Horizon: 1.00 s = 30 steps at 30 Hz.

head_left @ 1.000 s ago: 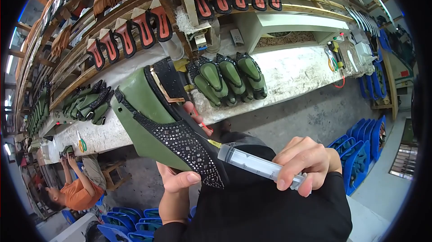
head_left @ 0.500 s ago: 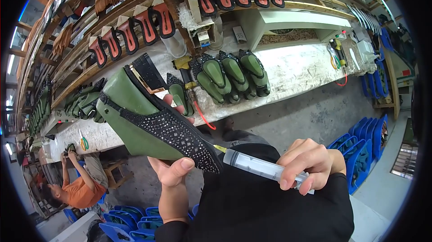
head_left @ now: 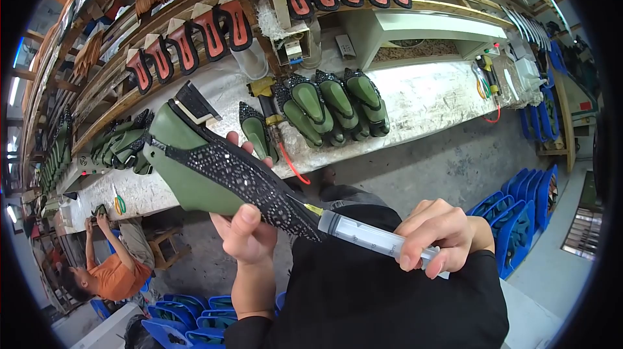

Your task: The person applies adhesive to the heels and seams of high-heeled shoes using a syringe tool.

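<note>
My left hand (head_left: 250, 232) grips a shoe (head_left: 243, 180) from below and behind, fingers wrapped round its sole edge and thumb on the near side. The shoe has a black studded upper stretched over a green last (head_left: 178, 135), with a black heel (head_left: 196, 102) at the upper left. In my right hand (head_left: 438, 235) is a clear plastic syringe (head_left: 363, 235), its barrel pointing left and its plunger end within my fingers. The syringe's yellow-based needle (head_left: 311, 208) reaches the sole edge near the toe.
More studded shoes on green lasts (head_left: 334, 105) stand on the workbench (head_left: 428, 89) beside a yellow-black tool (head_left: 263, 92) with a red hose. Red-and-black pieces (head_left: 211, 31) hang along the rack. Blue bins (head_left: 519, 219) sit at right. A person in orange (head_left: 120, 274) works at left.
The shoe has rolled slightly in my left hand, its heel now appearing narrower and its toe a little higher. The syringe has shifted slightly up and left, its needle still at the sole edge.
</note>
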{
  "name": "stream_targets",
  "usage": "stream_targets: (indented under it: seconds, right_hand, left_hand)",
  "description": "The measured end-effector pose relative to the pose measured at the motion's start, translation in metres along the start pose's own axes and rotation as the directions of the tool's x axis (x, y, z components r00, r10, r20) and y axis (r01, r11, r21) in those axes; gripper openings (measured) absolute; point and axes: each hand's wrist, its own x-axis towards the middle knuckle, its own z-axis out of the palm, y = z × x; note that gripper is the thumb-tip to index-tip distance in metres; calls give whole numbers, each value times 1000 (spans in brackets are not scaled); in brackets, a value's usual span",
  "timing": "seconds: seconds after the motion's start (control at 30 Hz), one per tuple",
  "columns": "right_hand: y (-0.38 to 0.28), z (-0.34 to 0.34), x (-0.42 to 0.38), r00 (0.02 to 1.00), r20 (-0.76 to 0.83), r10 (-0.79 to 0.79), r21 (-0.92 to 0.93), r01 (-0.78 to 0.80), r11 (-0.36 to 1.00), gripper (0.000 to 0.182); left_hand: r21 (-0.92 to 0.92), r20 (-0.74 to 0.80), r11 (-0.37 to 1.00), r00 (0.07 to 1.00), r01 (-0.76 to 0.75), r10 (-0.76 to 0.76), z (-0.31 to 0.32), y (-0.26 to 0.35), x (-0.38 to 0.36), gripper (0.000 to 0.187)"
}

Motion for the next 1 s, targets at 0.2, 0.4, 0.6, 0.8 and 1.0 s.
stream_targets:
  seconds: [0.2, 0.4, 0.6, 0.8, 1.0]
  right_hand:
    - [9, -1, -7, 1000, -22, 13, 25, -12, 1000, 23]
    - [13, -1, -14, 999, -23, 23, 53, -22, 998, 23]
    - [14, 1, -19, 999, -38, 21, 70, -19, 997, 23]
    - [14, 3, -23, 999, -35, 31, 85, -28, 996, 23]
    - [17, 2, -26, 999, -21, 48, 88, -46, 995, 26]
  left_hand:
    - [-114, -189, 985, 970, 130, -150, 4, 1, 3, 81]
    - [-210, -221, 965, 953, 159, -205, 0, 1, 7, 63]
    - [-282, -257, 945, 937, 164, -239, -6, 2, 15, 48]
    - [-296, -305, 946, 926, 129, -222, -12, 5, 18, 41]
    - [-293, -316, 950, 926, 112, -206, -17, 6, 21, 38]
